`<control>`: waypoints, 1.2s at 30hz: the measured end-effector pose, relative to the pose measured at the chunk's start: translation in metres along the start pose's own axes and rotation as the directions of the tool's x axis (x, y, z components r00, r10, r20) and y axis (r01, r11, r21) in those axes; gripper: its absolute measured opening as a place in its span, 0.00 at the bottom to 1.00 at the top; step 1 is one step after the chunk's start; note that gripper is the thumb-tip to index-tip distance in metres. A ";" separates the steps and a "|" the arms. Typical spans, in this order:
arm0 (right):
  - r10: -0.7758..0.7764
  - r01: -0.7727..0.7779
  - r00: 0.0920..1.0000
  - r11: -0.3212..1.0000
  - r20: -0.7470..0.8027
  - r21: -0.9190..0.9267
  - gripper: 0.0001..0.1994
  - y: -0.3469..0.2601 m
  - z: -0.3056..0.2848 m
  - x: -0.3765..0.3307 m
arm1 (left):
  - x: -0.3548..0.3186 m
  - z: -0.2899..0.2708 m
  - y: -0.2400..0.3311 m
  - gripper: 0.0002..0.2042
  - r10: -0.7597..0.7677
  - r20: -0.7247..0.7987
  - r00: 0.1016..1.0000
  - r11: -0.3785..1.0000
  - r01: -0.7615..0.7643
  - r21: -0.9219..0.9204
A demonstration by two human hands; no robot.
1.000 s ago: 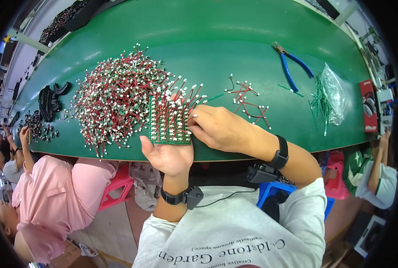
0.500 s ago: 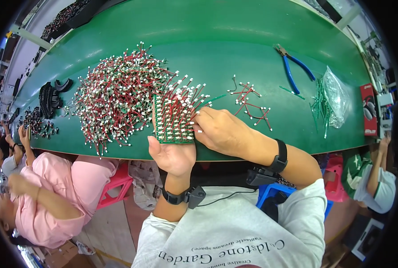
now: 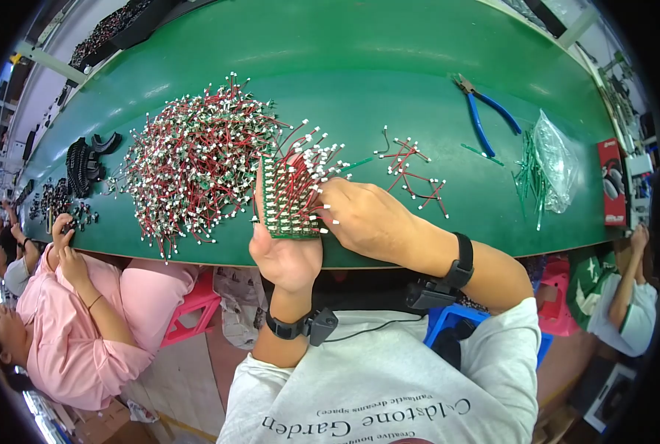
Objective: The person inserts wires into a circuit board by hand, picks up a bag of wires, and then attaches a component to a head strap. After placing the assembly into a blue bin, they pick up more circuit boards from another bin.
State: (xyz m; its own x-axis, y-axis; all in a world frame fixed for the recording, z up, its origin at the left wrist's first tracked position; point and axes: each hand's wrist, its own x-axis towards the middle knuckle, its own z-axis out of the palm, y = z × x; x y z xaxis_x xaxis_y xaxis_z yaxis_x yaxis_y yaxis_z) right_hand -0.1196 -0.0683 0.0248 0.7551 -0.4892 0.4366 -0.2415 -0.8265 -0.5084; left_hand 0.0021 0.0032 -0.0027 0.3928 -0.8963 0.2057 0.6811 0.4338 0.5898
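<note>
My left hand (image 3: 288,260) holds a green circuit board panel (image 3: 294,228) from below. Its palm and thumb show at the panel's lower edge, and its fingers are mostly hidden behind it. Rows of small white connectors cover the panel, with red and black wires (image 3: 298,181) rising from it. My right hand (image 3: 364,217) is closed at the panel's right edge. What its fingertips pinch is hidden, and a white wire end sticks out beside them. A big heap of small wired circuit boards (image 3: 196,163) lies just left of the panel.
Several loose wires (image 3: 411,163) lie to the right. Farther out are blue-handled cutters (image 3: 481,115), green strips (image 3: 528,177), a clear plastic bag (image 3: 557,163) and a red box (image 3: 612,181). Black curved parts (image 3: 82,166) are at the left. A person in pink (image 3: 85,333) sits nearby.
The panel has tilted a little and shifted slightly right, and its wires lean differently. My right hand stays closed at its edge. The person in pink has raised both hands together.
</note>
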 end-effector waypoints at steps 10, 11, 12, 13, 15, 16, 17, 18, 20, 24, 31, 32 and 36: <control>-0.058 0.058 0.998 0.998 0.015 -0.035 0.08 0.003 0.001 0.006 | 0.001 0.001 0.005 0.36 -0.042 0.003 0.999 0.998 0.042 -0.043; -0.060 0.060 0.998 0.998 0.006 -0.035 0.07 0.004 0.004 0.005 | 0.002 0.003 0.005 0.36 -0.047 -0.004 0.999 0.998 0.047 -0.035; -0.063 0.063 0.998 0.998 -0.002 -0.033 0.07 0.005 0.007 0.005 | 0.001 0.003 0.005 0.35 -0.052 -0.013 0.999 0.998 0.052 -0.025; -0.063 0.063 0.998 0.997 -0.004 -0.033 0.07 0.004 0.006 0.005 | 0.002 0.003 0.006 0.35 -0.052 -0.012 0.999 0.998 0.052 -0.025; -0.057 0.056 0.998 0.998 -0.030 -0.018 0.07 0.002 0.004 0.006 | 0.004 0.002 0.005 0.35 -0.042 0.007 0.999 0.999 0.042 0.005; -0.056 0.056 0.998 0.998 -0.032 -0.019 0.07 0.003 0.005 0.006 | 0.003 0.001 0.005 0.35 -0.042 0.009 0.999 0.999 0.042 0.005; -0.054 0.054 0.997 0.998 -0.054 -0.012 0.08 0.004 0.007 0.005 | 0.003 0.000 0.004 0.35 -0.041 0.007 0.999 0.999 0.042 -0.033; -0.051 0.051 0.996 0.999 -0.077 -0.007 0.09 0.005 0.007 0.005 | 0.003 0.000 0.003 0.35 -0.042 0.007 0.999 0.997 0.043 -0.072; -0.067 0.067 0.995 0.998 -0.069 -0.004 0.08 0.010 0.000 0.006 | 0.003 0.002 0.002 0.35 -0.050 -0.028 0.998 0.995 0.048 -0.088; 0.001 0.010 0.987 0.997 -0.160 0.073 0.04 0.033 -0.042 0.012 | 0.003 0.005 0.005 0.34 0.000 -0.106 0.994 0.997 -0.008 -0.076; 0.279 -0.272 0.960 0.938 0.001 -0.212 0.04 0.069 -0.067 0.000 | 0.003 0.005 0.002 0.35 0.011 -0.103 0.995 0.998 -0.016 -0.055; 0.284 -0.278 0.959 0.936 -0.001 -0.214 0.04 0.069 -0.067 0.001 | 0.003 0.006 0.003 0.35 0.007 -0.105 0.994 0.998 -0.014 -0.062; 0.191 -0.172 0.981 0.948 0.044 -0.266 0.04 0.070 -0.059 0.004 | 0.004 0.004 0.003 0.35 0.011 -0.087 0.996 0.996 -0.019 -0.084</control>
State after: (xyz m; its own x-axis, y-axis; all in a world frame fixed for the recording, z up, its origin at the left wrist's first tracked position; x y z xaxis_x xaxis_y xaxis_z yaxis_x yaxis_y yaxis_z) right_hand -0.1694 -0.1440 0.0346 0.7212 -0.6250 0.2987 -0.5214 -0.7737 -0.3599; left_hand 0.0032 0.0010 0.0031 0.4526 -0.8800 0.1439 0.7230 0.4566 0.5185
